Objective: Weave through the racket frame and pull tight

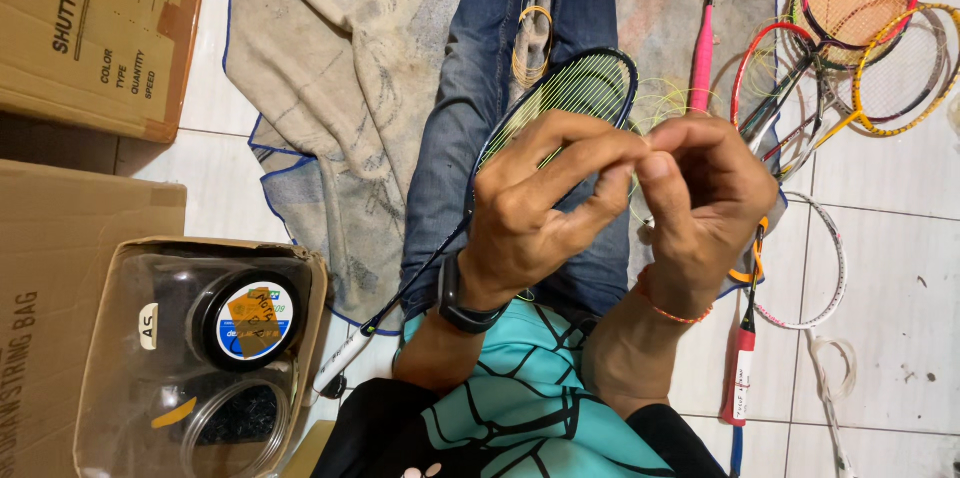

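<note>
— White floor tiles point(880, 268), a worn towel point(330, 88) spread over them?

— Yes. Over the lap, the left hand point(540, 208) and right hand point(700, 193) meet, fingertips pinched shut on thin yellow string point(640, 143). Just beyond lies a dark-framed racket point(570, 88), yellow-strung; spare rackets point(860, 48) near the towel's far right corner.

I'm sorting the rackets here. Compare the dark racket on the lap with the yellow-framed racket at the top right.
The dark racket lies across the person's lap, partly hidden by both hands; the yellow-framed racket lies on the floor tiles in a pile of others, untouched. The dark racket's frame is dark and carries yellow-green strings; the yellow-framed racket's strings look pale. The left hand and right hand pinch string above the dark racket. Both are badminton rackets.
</note>
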